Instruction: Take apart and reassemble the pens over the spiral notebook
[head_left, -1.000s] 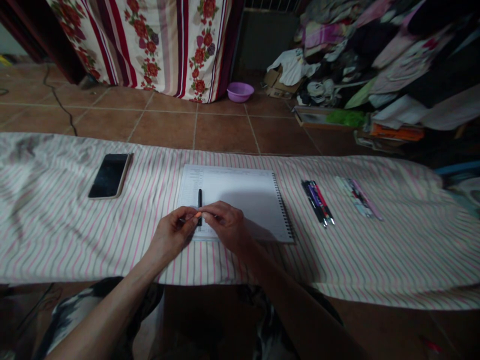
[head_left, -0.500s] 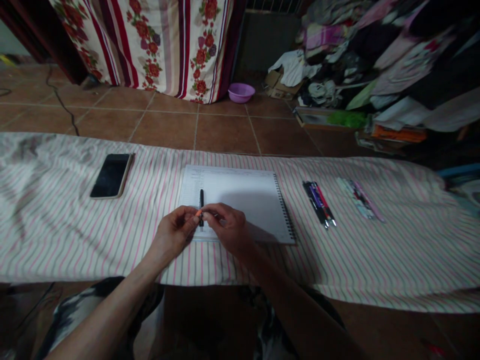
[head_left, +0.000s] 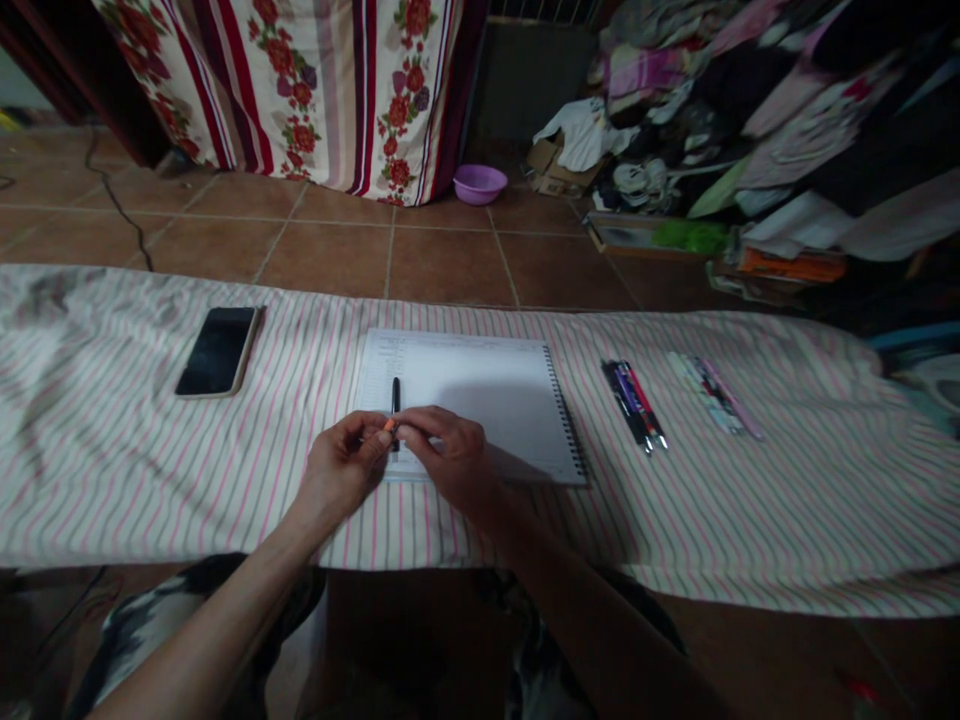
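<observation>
Above the left part of an open spiral notebook (head_left: pixel 487 385), both of my hands meet fingertip to fingertip. Thumb and fingers of my left hand (head_left: pixel 339 460) pinch a small orange object (head_left: pixel 389 425), too small to name. My right hand (head_left: pixel 454 450) is closed too, its fingertips pinching at the right end of that orange piece and hiding part of it. Behind the fingers a black pen (head_left: pixel 396 393) lies lengthwise on the page, its middle partly covered.
A phone (head_left: pixel 219 350) lies face up on the striped cloth (head_left: pixel 300 330) at left. Right of the notebook are a bundle of dark, purple and red pens (head_left: pixel 634 405) and a paler pen group (head_left: pixel 724 400). Beyond stand a purple basin (head_left: pixel 480 184) and piled clothes (head_left: pixel 697 110).
The view has shifted slightly, moving everything a little to the left. Both hands keep their pinch on the orange object, with hardly any change in the fingers.
</observation>
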